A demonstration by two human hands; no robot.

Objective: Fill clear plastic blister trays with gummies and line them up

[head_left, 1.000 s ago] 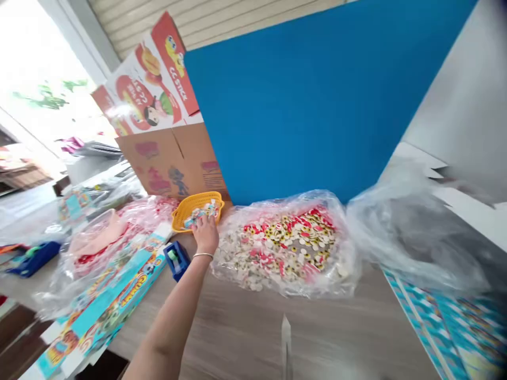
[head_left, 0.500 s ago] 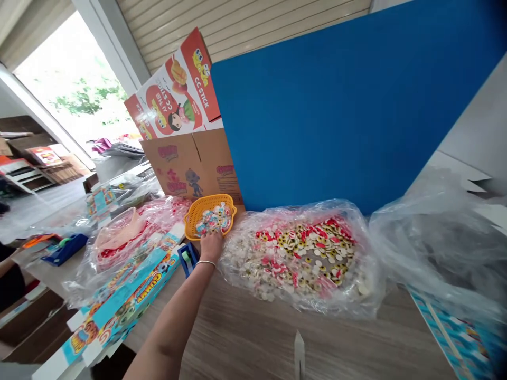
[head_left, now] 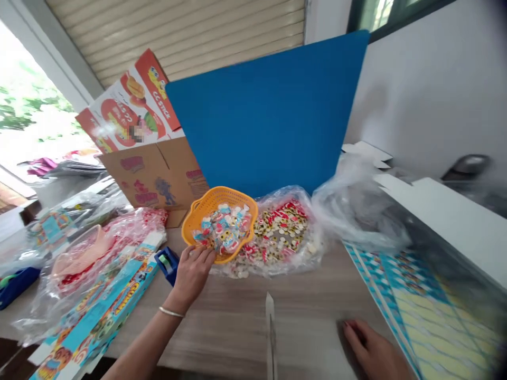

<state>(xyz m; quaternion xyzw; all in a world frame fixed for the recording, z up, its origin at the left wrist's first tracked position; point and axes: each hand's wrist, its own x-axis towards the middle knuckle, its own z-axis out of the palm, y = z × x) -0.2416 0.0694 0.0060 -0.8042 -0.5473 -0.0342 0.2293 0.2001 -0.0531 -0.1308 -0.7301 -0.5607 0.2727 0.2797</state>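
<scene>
An orange basket (head_left: pixel 190 224) with wrapped candies (head_left: pixel 226 227) in it tilts over the left end of a clear plastic bag (head_left: pixel 312 258) of loose round pieces. My left hand (head_left: pixel 195 272) has its fingers closed over the basket's near left rim. Low on the right, my right hand (head_left: pixel 372 348) hovers at the wooden table (head_left: pixel 309 301), its fingers curled; whatever they might hold is hidden. Just left of my left hand sits a blue tape dispenser (head_left: pixel 168 264).
Long printed cartons (head_left: pixel 114 311) and a bag with a pink basket (head_left: pixel 85 256) lie left. A blue board (head_left: pixel 269 121) and stacked boxes (head_left: pixel 158 179) stand behind. Printed sheets (head_left: pixel 428 316) lie right. A pointed white strip (head_left: pixel 270 332) rises at the front edge.
The basket has come nearer and over the bag's left end, with my left hand at its rim. My right hand has entered at the lower right. The view has turned right.
</scene>
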